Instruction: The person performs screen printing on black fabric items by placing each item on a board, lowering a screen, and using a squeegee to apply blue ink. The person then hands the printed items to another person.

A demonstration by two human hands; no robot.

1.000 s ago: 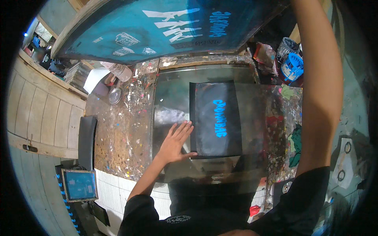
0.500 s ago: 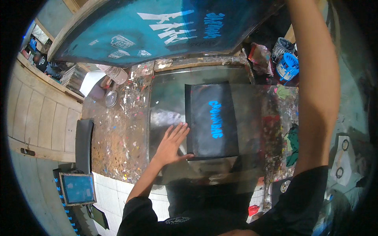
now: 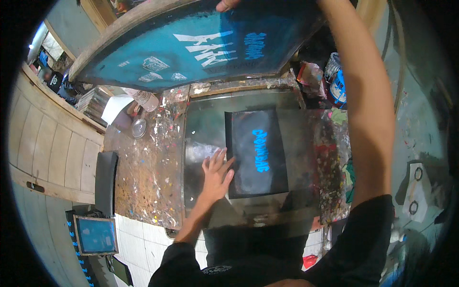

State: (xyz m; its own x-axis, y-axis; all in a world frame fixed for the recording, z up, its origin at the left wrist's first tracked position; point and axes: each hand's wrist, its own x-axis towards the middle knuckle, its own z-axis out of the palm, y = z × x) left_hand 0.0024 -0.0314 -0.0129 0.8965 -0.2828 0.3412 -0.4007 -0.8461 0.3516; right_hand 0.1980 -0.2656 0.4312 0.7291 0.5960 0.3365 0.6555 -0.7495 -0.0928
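A black sheet with blue lettering lies on the dark, glossy printing board. My left hand is at its left edge, fingers spread and fingertips touching or just over the edge; it holds nothing. Above the board's far side, a large screen-printing frame stands tilted up, its blue mesh bearing pale and blue stencil shapes. My right arm stretches up past the frame's right side. Only a digit of my right hand shows, hooked over the frame's upper edge; the rest is cut off by the picture's top.
A paint-stained wooden table surrounds the board. At its left stand a pinkish container and a round lid. Blue-smeared tubs sit at the back right. A smaller screen leans below left. Another person is far off at left.
My left hand has shifted slightly, its thumb drawn in from the sheet's lower corner. My right arm has swung left, and a digit now shows on the screen frame's edge.
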